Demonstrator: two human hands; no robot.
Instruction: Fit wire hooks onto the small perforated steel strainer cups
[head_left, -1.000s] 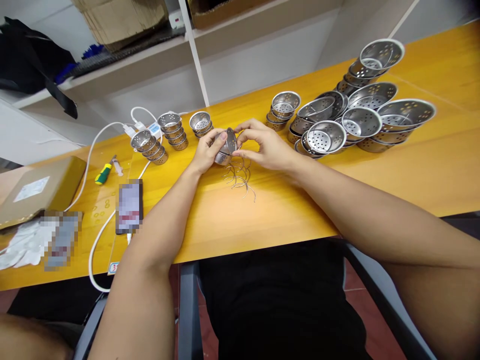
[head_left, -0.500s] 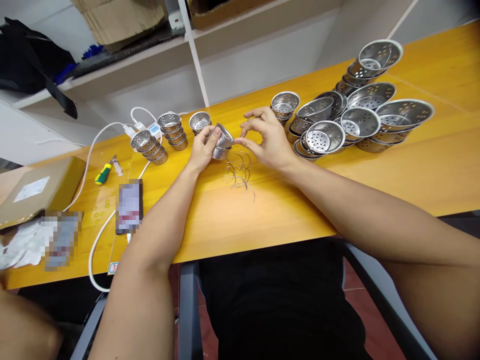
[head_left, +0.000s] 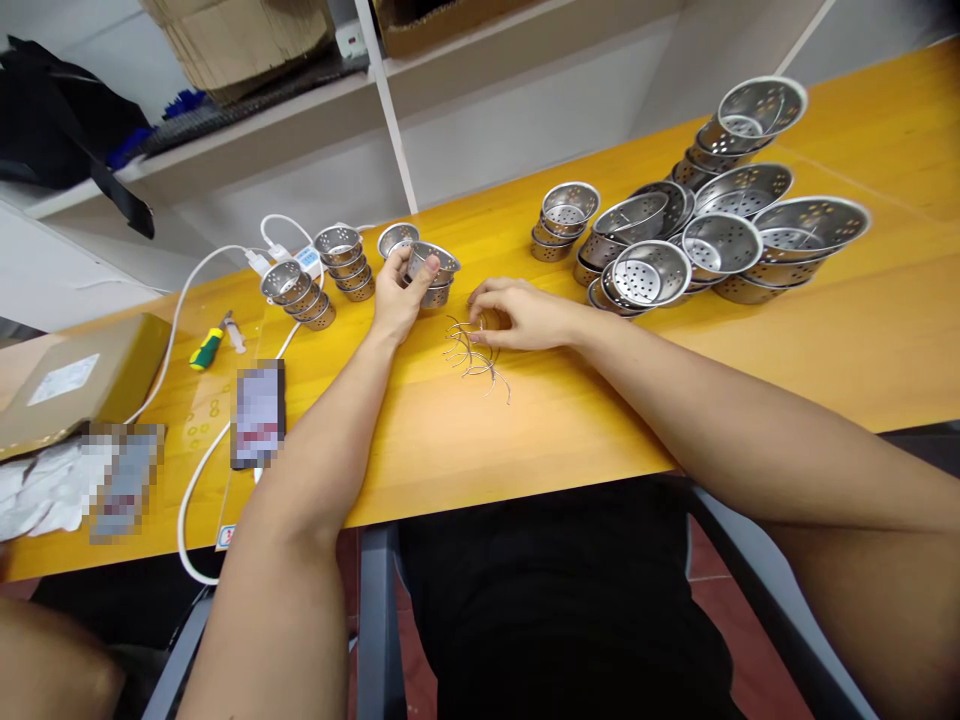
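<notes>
My left hand (head_left: 397, 295) is closed around a small perforated steel strainer basket (head_left: 436, 258), thumb at its rim. The basket is tilted slightly and sits on or just above another strainer basket (head_left: 436, 296). Over the loose pile of thin curved wire handles (head_left: 480, 368) hovers my right hand (head_left: 517, 313), low to the table. Its fingers are bent, with a gap between thumb and forefinger. I cannot tell whether its fingertips touch a wire. Close behind my left hand stands another strainer basket (head_left: 397, 238).
Small stacked baskets (head_left: 343, 262) stand left, a larger cluster of strainer baskets (head_left: 651, 275) right. On the table (head_left: 570, 430) lie a phone (head_left: 259, 412), a green-yellow screwdriver (head_left: 206, 350), a white cable (head_left: 184, 490) and a cardboard box (head_left: 82, 380). Another person's limb (head_left: 52, 660) shows lower left.
My right hand has dropped from the basket's rim down to the wire pile, its pinch loosened. My left hand has turned the basket more upright and shifted it slightly left.
</notes>
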